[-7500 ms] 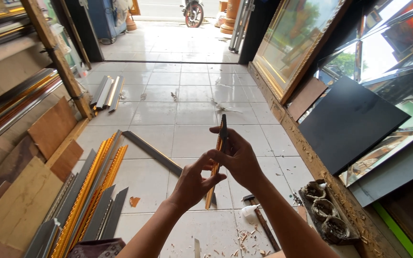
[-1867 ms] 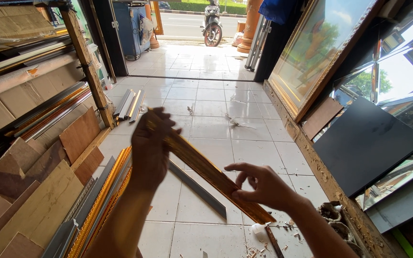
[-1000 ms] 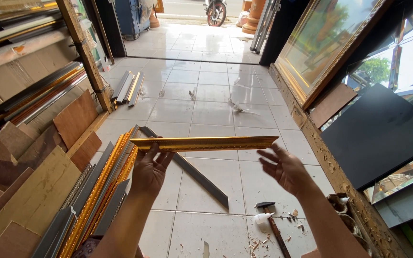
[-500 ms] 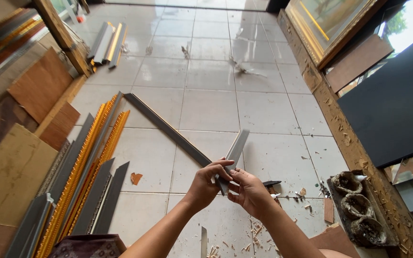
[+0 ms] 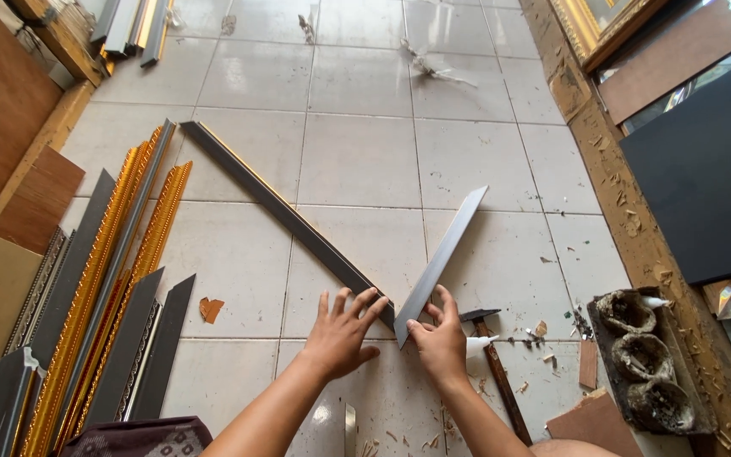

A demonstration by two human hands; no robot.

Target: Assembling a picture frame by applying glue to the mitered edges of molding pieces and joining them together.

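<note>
Head view: two mitred frame strips lie on the tiled floor (image 5: 357,161) and meet near the hands in a V. The long strip (image 5: 285,216) runs up and left; the short strip (image 5: 443,258) runs up and right. The left hand (image 5: 340,334) lies open, fingers spread, flat on the near end of the long strip. The right hand (image 5: 443,343) lies loosely open, fingertips at the cut end of the short strip. Neither hand grips anything.

Risks, as judged from this position:
- Both strips are held by downward pressure only. On glossy tile, uneven pressure may let an end slide and open the corner.
- The far ends lie free, so a small turn at the near end would swing them wide.
- Wood chips (image 5: 543,330) lie near the corner; one under a strip would tilt it.
- A hammer (image 5: 497,372) lies just beside the right wrist; a nudge could knock it into the short strip.
</note>
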